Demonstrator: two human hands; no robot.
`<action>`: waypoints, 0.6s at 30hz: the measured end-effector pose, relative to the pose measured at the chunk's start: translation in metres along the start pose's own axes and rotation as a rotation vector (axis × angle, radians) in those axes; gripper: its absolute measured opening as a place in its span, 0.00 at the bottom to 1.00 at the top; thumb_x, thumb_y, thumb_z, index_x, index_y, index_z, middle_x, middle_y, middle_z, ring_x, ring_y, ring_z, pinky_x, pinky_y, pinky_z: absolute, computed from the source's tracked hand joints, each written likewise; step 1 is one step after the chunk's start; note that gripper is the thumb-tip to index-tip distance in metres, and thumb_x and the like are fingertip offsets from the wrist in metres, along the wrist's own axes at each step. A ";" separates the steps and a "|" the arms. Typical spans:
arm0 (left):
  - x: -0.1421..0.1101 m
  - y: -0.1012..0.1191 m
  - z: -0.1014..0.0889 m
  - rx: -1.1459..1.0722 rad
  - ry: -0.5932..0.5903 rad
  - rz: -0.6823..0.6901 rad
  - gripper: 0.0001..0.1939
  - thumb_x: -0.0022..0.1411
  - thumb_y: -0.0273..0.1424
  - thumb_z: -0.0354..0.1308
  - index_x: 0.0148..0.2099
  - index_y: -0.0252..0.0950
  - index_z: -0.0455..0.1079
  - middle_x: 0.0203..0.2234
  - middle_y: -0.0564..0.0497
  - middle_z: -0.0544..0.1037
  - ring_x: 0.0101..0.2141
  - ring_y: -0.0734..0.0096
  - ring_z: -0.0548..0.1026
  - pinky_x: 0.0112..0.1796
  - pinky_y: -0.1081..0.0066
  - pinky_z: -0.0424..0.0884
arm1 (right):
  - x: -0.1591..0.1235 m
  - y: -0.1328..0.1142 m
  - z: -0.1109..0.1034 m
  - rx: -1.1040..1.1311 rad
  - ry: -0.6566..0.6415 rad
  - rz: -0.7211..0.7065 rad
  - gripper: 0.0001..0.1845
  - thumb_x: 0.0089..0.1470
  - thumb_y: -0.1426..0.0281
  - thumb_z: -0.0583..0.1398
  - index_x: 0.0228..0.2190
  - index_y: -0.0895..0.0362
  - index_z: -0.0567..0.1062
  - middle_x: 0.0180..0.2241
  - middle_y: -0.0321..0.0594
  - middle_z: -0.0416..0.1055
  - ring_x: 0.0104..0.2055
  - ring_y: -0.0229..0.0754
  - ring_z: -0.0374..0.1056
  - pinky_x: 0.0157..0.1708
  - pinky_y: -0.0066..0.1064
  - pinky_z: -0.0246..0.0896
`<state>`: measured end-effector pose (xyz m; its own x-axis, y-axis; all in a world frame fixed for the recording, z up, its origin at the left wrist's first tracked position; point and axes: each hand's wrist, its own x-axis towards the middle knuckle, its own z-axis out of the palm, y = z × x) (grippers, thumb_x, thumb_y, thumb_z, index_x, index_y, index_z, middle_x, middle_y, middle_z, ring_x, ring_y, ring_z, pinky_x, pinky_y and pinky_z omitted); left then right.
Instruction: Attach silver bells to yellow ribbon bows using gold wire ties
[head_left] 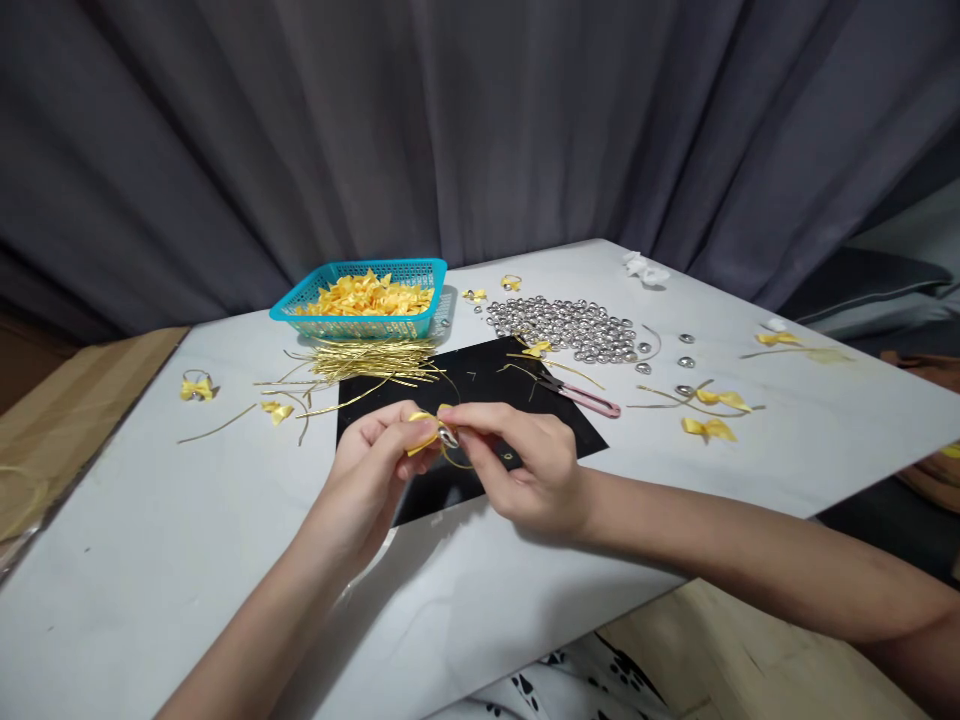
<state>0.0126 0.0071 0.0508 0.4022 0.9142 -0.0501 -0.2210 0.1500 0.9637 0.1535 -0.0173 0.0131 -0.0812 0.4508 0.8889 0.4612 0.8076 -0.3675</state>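
Over the black sheet [442, 495], my two hands meet at a small yellow ribbon bow [421, 440]. My left hand [379, 445] pinches the bow between thumb and fingers. At the bow's right side is a shiny silver bead [448, 436], pinched by the thumb and fingertips of my right hand [529, 460]. A thin gold wire [456, 463] curves out below the bead; how it runs through the bow is hidden by my fingers. Behind my hands, pink-handled scissors [589, 400] lie on the sheet's right part.
A teal basket [360, 325] of yellow bows stands at the back, with a bundle of gold wires [367, 362] before it. Many silver beads [570, 328] lie spread behind the sheet. Loose bows [709, 429] and wires lie right and left. Crumpled white tissue [643, 270] sits back right.
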 end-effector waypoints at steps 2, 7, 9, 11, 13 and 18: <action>0.000 0.000 -0.001 -0.004 0.011 0.007 0.18 0.49 0.28 0.58 0.14 0.36 0.55 0.12 0.59 0.57 0.19 0.80 0.56 0.22 0.80 0.55 | 0.001 0.001 -0.001 -0.017 0.010 -0.002 0.12 0.54 0.82 0.56 0.39 0.59 0.71 0.34 0.39 0.76 0.31 0.31 0.72 0.30 0.19 0.69; 0.001 -0.001 -0.002 -0.009 0.027 0.040 0.16 0.49 0.28 0.59 0.15 0.35 0.58 0.12 0.58 0.60 0.20 0.79 0.58 0.23 0.79 0.58 | 0.004 0.000 -0.002 -0.053 0.032 0.044 0.04 0.54 0.79 0.58 0.32 0.58 0.70 0.26 0.34 0.74 0.23 0.29 0.68 0.22 0.19 0.64; 0.001 0.000 -0.003 0.009 0.052 0.050 0.14 0.49 0.28 0.59 0.16 0.35 0.59 0.13 0.57 0.62 0.20 0.79 0.59 0.23 0.79 0.59 | 0.004 -0.001 -0.003 -0.034 0.005 0.054 0.03 0.54 0.77 0.58 0.30 0.58 0.69 0.22 0.33 0.71 0.21 0.30 0.66 0.20 0.20 0.63; 0.002 0.000 -0.004 0.034 0.085 0.054 0.13 0.48 0.28 0.60 0.17 0.35 0.61 0.14 0.57 0.62 0.20 0.79 0.58 0.23 0.79 0.58 | 0.004 -0.003 -0.004 -0.006 -0.030 0.044 0.04 0.54 0.79 0.56 0.31 0.59 0.69 0.22 0.34 0.70 0.22 0.30 0.66 0.21 0.21 0.63; 0.002 0.001 -0.005 0.053 0.107 0.054 0.12 0.47 0.29 0.60 0.17 0.35 0.62 0.14 0.57 0.62 0.20 0.79 0.58 0.22 0.79 0.57 | 0.005 -0.005 -0.004 0.012 -0.041 0.047 0.06 0.53 0.80 0.55 0.31 0.60 0.69 0.23 0.35 0.71 0.23 0.31 0.67 0.22 0.21 0.63; 0.001 0.000 -0.002 0.054 0.109 0.045 0.13 0.46 0.30 0.61 0.17 0.35 0.61 0.13 0.58 0.61 0.19 0.80 0.56 0.21 0.79 0.55 | 0.006 -0.009 -0.003 0.082 -0.032 0.145 0.06 0.53 0.81 0.55 0.31 0.60 0.69 0.24 0.35 0.71 0.24 0.30 0.68 0.24 0.20 0.65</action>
<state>0.0110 0.0088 0.0499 0.2937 0.9554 -0.0318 -0.1870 0.0900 0.9782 0.1517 -0.0231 0.0223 -0.0482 0.5755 0.8164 0.3966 0.7612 -0.5132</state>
